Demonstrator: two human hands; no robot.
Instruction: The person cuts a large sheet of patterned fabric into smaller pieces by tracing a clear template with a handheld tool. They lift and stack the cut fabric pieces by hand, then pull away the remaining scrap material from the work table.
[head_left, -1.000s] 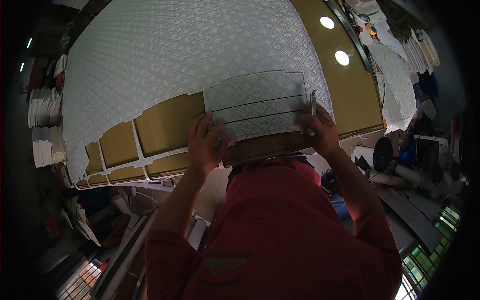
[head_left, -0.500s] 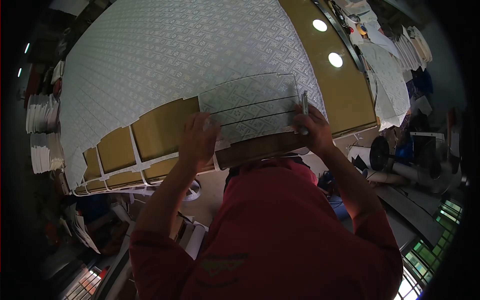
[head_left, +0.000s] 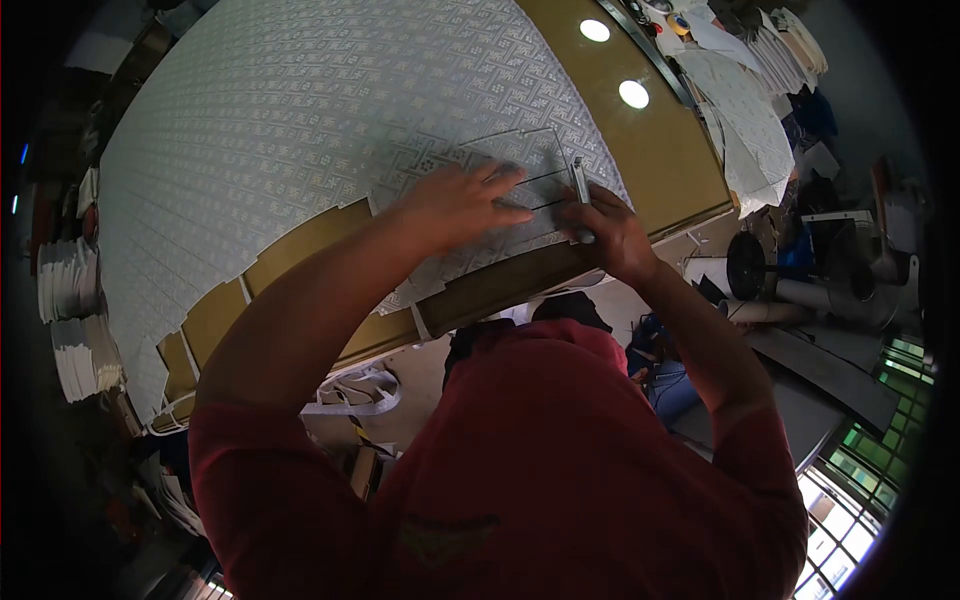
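Silvery patterned fabric (head_left: 300,110) covers most of the table. A clear template (head_left: 540,150) with dark lines across it lies on the fabric near the front edge. My left hand (head_left: 465,205) is over the template with its fingers spread and holds nothing. At the template's right end, my right hand (head_left: 612,232) is closed around a slim metal utility knife (head_left: 581,182), which points away from me. My left forearm passes over the stepped cut edge of the fabric.
The brown tabletop (head_left: 660,150) shows on the right, with a long metal ruler (head_left: 650,50) along its far side. Fabric scraps (head_left: 745,130) and paper stacks (head_left: 785,50) lie beyond it. More stacks (head_left: 75,290) stand at the left. A black fan (head_left: 745,262) is at the right.
My left hand has moved from the template's left end up and right onto its middle, and its fingers have spread. My right hand still holds the utility knife at the right end.
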